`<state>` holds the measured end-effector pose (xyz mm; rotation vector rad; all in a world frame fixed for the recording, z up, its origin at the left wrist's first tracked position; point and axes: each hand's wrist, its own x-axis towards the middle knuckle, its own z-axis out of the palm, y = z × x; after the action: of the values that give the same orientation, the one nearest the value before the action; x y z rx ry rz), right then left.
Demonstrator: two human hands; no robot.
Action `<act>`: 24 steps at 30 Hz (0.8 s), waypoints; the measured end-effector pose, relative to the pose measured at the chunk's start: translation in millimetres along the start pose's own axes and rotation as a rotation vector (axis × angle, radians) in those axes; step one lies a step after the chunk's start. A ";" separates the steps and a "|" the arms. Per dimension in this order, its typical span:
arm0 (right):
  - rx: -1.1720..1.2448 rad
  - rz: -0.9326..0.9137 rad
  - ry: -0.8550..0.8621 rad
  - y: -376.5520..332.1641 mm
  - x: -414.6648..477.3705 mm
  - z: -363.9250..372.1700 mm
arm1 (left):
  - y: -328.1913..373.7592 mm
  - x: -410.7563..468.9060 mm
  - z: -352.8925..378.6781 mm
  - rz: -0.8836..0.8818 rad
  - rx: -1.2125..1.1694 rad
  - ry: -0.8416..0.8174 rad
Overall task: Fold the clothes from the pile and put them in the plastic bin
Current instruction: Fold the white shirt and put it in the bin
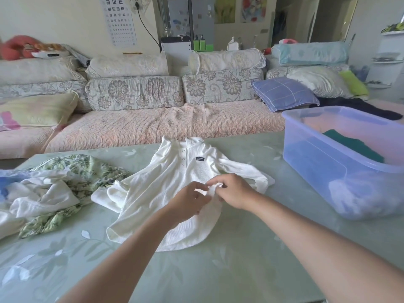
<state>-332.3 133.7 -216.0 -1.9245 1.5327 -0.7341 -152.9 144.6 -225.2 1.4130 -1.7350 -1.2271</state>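
Two hands: left hand (pixel 188 201) and right hand (pixel 234 191) both pinch a fabric bunch at mid-shirt | white henley shirt (pixel 172 173) lies flat under them, collar far, hem near | plastic bin (pixel 306 154) beyond right hand, the nearer one | clothes pile (pixel 54 189) left of left hand.

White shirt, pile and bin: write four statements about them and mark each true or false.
1. The left hand and the right hand both pinch the shirt. True.
2. The pile lies right of the shirt. False: it lies left of it.
3. The bin holds a green garment. True.
4. The shirt lies in the bin. False: it lies on the table.
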 end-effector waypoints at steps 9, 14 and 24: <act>-0.709 0.207 -0.245 23.2 -42.9 -41.2 | -14.9 -23.4 2.4 0.254 0.941 -0.266; -0.881 0.026 -0.219 12.2 -51.8 -30.6 | -14.3 -39.8 -16.3 0.182 1.088 -0.310; -0.966 -0.298 -0.230 -2.3 -45.8 17.6 | -49.7 -65.4 -71.8 -0.104 1.270 -0.093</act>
<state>-327.0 180.6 -229.7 -2.8367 1.6043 0.2112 -52.1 185.6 -233.8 2.0920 -2.6850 -0.0723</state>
